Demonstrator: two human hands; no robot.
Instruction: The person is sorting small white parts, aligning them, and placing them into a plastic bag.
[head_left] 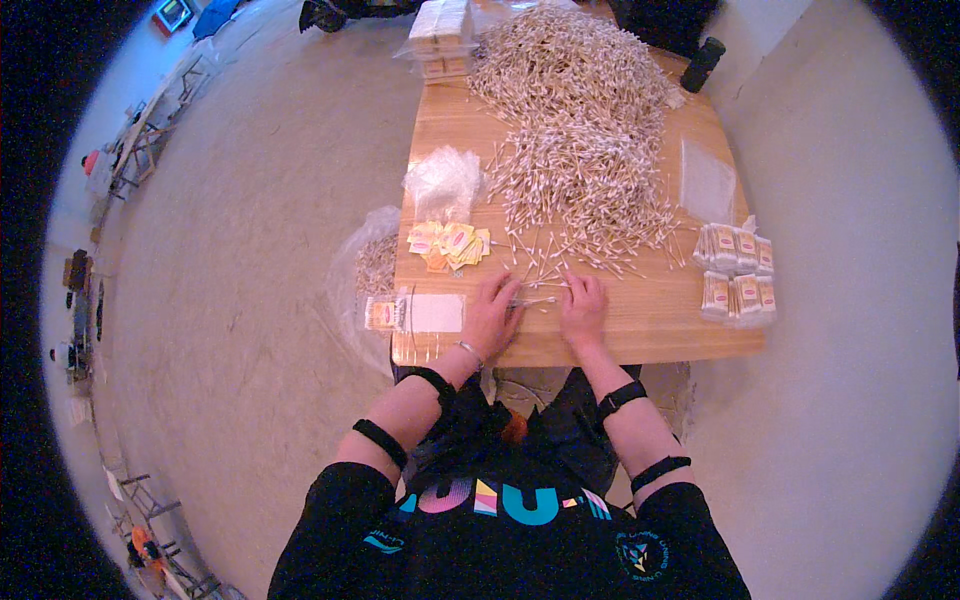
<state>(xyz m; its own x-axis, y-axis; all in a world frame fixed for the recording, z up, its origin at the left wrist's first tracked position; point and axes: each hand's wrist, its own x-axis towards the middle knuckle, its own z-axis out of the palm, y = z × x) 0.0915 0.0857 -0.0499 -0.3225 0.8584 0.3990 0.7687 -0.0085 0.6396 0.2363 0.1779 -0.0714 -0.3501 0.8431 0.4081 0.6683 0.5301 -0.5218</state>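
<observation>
A big heap of cotton swabs covers the far middle of the table, and loose ones spread toward me. At the near edge of that spread, my left hand rests on the tabletop, its fingers bent over a few swabs whose sticks poke out to the right. Opposite it lies my right hand, palm down with fingers stretched forward and apart, the index fingertip beside a loose swab. Several swabs lie in the gap between the two hands. What is under each palm stays hidden.
Yellow printed cards and clear plastic bags lie at the left, above a white pad. Filled swab packs stand stacked at the right edge, below a clear sheet. A dark cylinder stands at the far right corner.
</observation>
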